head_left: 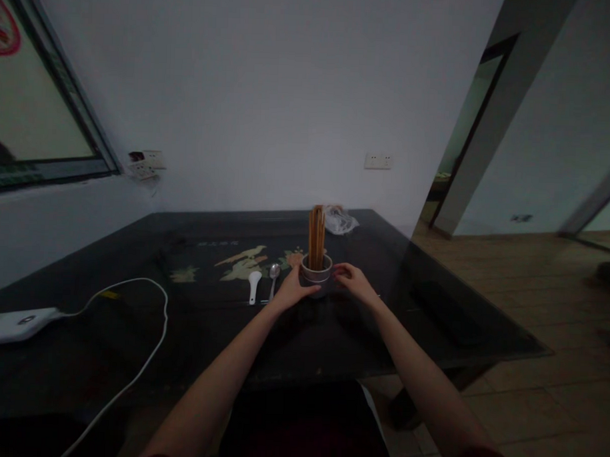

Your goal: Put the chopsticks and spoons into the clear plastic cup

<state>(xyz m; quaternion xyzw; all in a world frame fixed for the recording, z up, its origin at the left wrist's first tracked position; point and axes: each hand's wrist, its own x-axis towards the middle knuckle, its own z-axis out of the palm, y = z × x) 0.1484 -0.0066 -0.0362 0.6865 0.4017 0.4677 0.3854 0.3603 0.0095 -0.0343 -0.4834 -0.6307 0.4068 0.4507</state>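
Cup (308, 276) is upright on the dark table (381, 344), dead ahead at 12 o'clock from the wearer, between the two hands. Contents: a bundle of wooden chopsticks (316, 239), near vertical, tops well above the rim. Rest of the interior is dark; lower body and base too dim to make out.

Left hand (291, 288): at the cup's 8–9 o'clock, spread in a wide curve around its side, thumb across the near face at 6. Looks like contact; can't tell if it's actually gripping.

Right hand (354, 281): at 3 o'clock, fingers bent inward, fingertips right beside the wall. Can't tell whether they touch or hold.

Second container: clear plastic bag (341, 221), crumpled, at the cup's 1 o'clock near the far edge. Contents unreadable.

At 9 o'clock from the cup: metal spoon (274, 272) just beyond the left hand, then white spoon (253, 287), side by side, bowls toward 12, handles toward 6. Bird inlay (244, 256) in the tabletop near them.

Far out between 8 and 9: white device (19, 326), with a white cable (164, 317) looping toward the wearer.
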